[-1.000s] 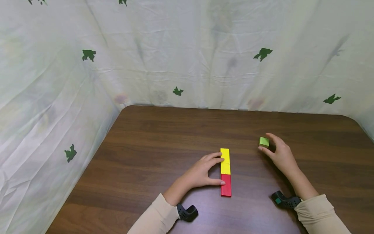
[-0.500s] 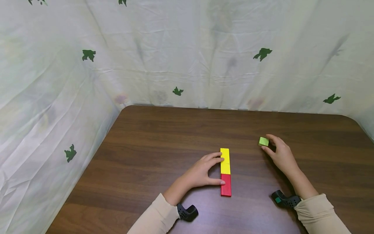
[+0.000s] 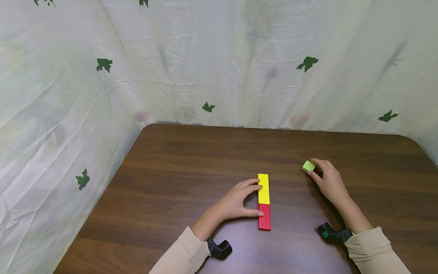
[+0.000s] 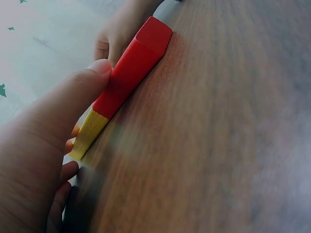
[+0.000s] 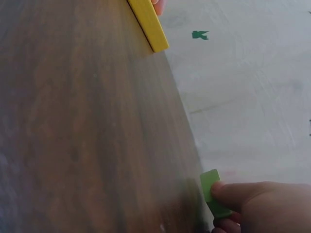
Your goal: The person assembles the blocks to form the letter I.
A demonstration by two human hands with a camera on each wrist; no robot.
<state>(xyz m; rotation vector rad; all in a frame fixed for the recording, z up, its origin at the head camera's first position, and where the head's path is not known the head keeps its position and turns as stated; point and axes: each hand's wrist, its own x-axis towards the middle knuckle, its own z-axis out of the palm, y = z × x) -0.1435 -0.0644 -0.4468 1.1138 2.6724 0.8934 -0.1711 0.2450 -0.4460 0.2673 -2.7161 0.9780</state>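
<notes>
A yellow block (image 3: 264,188) and a red block (image 3: 265,217) lie end to end on the table, the red one nearer the person. My left hand (image 3: 236,201) is at their left side, with two fingertips on the yellow block and the thumb on the red one. In the left wrist view the thumb (image 4: 95,73) touches the red block's side. To the right and farther back, my right hand (image 3: 330,180) pinches a small green block (image 3: 308,166) between thumb and fingers. The green block sits turned at an angle; its underside is hidden.
The brown wooden table (image 3: 191,152) has a rounded far edge. A pale curtain (image 3: 219,57) with dark green shapes hangs behind it and along the left. Each wrist wears a black device, such as the left wrist camera (image 3: 220,250).
The green block has turned in the right hand, whose thumb and fingers have drawn closer together on it. The left hand and the yellow and red blocks have stayed still.
</notes>
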